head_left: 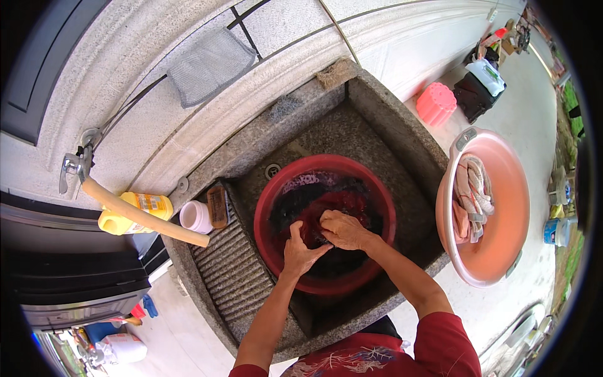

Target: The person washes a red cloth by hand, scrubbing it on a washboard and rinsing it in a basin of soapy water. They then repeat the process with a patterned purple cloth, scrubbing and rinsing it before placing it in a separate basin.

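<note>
A red plastic basin (261, 221) stands inside a grey stone sink. In its dark water lies a wet red cloth (333, 204), with darker cloth around it and suds near the far rim. My right hand (344, 230) has its fingers curled down and closed on the red cloth. Just left of it, my left hand (301, 252) grips the same cloth at its near edge, thumb toward the right hand. The fingertips of both hands are partly hidden in the cloth and water.
The stone sink (389, 119) has a ribbed washboard (242, 267) on its left. A brown brush (217, 207), white tub (196, 217), yellow bottle (154, 204) and tap hose (144, 217) are beside it. Rightward stand a pink basin (502, 232) holding pale cloths (471, 188) and a pink stool (436, 103).
</note>
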`<action>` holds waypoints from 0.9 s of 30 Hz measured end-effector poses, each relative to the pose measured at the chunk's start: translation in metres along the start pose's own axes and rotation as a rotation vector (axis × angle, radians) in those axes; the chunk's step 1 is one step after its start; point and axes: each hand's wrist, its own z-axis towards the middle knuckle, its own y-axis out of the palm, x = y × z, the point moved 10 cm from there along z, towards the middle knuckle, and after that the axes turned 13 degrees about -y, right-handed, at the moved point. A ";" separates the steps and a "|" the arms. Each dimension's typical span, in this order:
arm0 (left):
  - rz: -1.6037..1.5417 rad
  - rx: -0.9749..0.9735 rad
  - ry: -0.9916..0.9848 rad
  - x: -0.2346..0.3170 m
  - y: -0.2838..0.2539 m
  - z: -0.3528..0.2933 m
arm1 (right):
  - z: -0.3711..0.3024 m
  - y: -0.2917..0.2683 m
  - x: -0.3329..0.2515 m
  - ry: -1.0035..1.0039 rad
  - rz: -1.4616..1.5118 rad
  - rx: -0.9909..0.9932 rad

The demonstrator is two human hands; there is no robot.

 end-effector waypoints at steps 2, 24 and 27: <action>-0.145 0.018 0.159 0.027 -0.009 -0.005 | 0.027 -0.018 -0.068 -0.150 0.153 -0.031; -1.278 -0.072 -0.242 0.087 -0.155 -0.033 | -0.046 0.063 -0.067 0.133 0.172 -0.172; -1.038 -0.067 -0.228 0.073 -0.146 -0.028 | -0.067 0.023 -0.033 0.279 0.167 0.017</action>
